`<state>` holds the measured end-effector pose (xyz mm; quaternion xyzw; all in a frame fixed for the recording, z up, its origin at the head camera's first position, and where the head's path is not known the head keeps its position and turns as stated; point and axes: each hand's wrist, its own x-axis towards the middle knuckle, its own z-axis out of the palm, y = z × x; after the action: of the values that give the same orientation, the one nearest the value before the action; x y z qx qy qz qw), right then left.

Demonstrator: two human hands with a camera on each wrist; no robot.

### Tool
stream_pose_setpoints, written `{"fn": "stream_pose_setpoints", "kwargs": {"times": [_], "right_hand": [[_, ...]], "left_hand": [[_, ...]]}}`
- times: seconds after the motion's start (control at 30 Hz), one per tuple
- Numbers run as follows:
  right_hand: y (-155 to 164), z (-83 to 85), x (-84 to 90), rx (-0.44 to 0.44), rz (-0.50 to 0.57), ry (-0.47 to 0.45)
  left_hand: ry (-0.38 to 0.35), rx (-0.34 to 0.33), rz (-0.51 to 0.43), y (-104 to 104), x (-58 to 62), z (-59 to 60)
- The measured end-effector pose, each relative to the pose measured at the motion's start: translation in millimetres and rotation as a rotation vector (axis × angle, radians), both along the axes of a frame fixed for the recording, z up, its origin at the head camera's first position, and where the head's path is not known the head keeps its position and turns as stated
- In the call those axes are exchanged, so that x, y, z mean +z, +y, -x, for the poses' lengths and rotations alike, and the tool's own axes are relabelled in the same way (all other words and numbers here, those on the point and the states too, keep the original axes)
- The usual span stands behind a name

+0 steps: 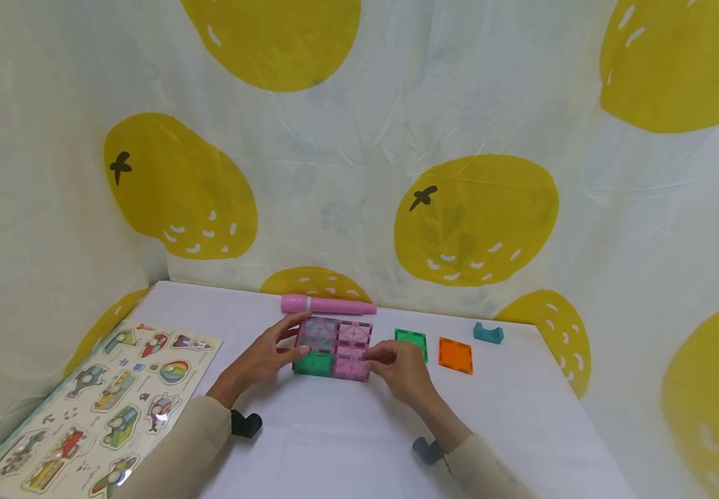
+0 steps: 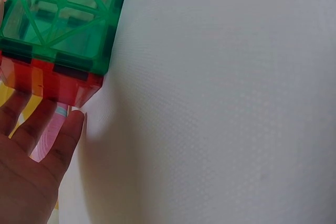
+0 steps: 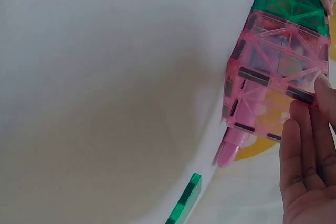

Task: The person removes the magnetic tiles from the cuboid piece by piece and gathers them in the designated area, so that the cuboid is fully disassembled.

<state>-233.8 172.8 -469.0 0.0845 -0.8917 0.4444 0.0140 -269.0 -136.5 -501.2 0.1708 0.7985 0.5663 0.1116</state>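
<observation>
Hands on both sides of the magnetic tile box (image 1: 334, 350), basically. It sits on the white table (image 1: 347, 436), a bit back from the middle, closer to the far edge than the near one. It's built from see-through tiles: pink ones on the right half, a green one at the near left, a paler one at the far left, and the left wrist view shows a red tile low on its left side.

Left hand (image 1: 265, 357) is up against the box's left side, fingers mostly straight and spread, thumb along the far top edge, so it's pressing or steadying rather than wrapping round anything. Right hand (image 1: 405, 371) is at the box's right side, fingers (image 3: 310, 145) lying fairly straight against the pink tiles; the fingertips touch the box, but I can't tell if they actually pinch a tile or just rest on it.

Other stuff around: a pink marker (image 1: 326, 304) lies along the far edge just behind the box. A loose green tile (image 1: 412, 341) lies flat just right of the right hand, then an orange tile (image 1: 455, 355) next to that, and a small teal arch block (image 1: 488, 333) near the far right corner. A wooden vehicle puzzle board (image 1: 93, 409) runs along the left edge. Behind everything hangs a white cloth with big yellow fruit prints (image 1: 474, 218).
</observation>
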Motion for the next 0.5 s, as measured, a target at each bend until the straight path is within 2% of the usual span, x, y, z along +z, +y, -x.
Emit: {"fn": "stream_pose_setpoints", "kwargs": {"times": [0.37,0.5], "right_hand": [[15.6,-3.9,1.6,-0.004,-0.088,0.072],[24.9,-7.2,0.6,-0.026,-0.102,0.061]], "left_hand": [[0.008,-0.008,0.007,0.3,0.7,-0.1],[0.009,-0.01,0.009,0.0,1.0,-0.6]]}}
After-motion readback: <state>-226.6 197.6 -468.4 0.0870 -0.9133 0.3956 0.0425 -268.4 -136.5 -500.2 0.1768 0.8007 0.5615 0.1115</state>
